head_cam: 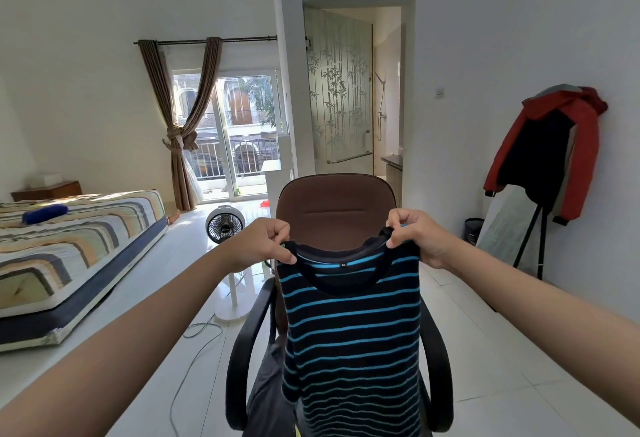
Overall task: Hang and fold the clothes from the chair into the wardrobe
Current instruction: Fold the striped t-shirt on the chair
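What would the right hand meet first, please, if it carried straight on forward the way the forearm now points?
Most likely the brown backrest of the office chair, just beyond the right hand pinching the striped shirt. Depth is unclear, so the hand might pass its right edge.

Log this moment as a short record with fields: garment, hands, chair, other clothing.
garment: black shirt with blue stripes, held up by its shoulders, hanging in front of the chair
left hand: fingers pinch the shirt's left shoulder
right hand: fingers pinch the right shoulder
chair: brown office chair, dark clothing on its seat
other clothing: red jacket on a stand by the wall
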The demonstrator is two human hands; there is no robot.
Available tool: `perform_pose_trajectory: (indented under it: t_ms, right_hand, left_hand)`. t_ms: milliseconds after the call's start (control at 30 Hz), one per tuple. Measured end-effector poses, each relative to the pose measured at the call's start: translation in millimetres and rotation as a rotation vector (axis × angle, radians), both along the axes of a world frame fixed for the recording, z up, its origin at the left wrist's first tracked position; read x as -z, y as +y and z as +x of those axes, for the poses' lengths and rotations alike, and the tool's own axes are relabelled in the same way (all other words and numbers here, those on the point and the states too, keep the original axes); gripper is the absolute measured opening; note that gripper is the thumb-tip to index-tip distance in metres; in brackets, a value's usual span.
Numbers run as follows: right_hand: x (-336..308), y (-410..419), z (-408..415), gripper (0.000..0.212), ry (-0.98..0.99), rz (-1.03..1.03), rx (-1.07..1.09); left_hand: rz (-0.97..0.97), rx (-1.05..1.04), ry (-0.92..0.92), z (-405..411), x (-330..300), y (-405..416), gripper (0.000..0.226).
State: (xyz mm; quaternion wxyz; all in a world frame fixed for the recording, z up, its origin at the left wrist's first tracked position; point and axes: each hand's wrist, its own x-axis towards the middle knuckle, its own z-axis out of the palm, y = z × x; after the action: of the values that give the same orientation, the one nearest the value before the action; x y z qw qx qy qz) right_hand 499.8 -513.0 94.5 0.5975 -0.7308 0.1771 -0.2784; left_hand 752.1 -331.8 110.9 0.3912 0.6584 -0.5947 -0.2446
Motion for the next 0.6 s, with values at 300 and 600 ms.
perform_pose_trajectory:
  t_ms: [300, 600]
  right_hand:
    - [-5.9, -4.0, -8.4, 0.030, 0.042, -0.121, 0.002]
    - [-15.3, 10.5, 4.7, 0.033, 0.044, -0.114, -0.012]
  left_hand:
    - [-0.063, -0.042, 0.014, 2.4, -11.2, 4.7, 0.032]
    - [0.268, -0.159, -0.106, 2.9, -22.1, -2.3, 0.034]
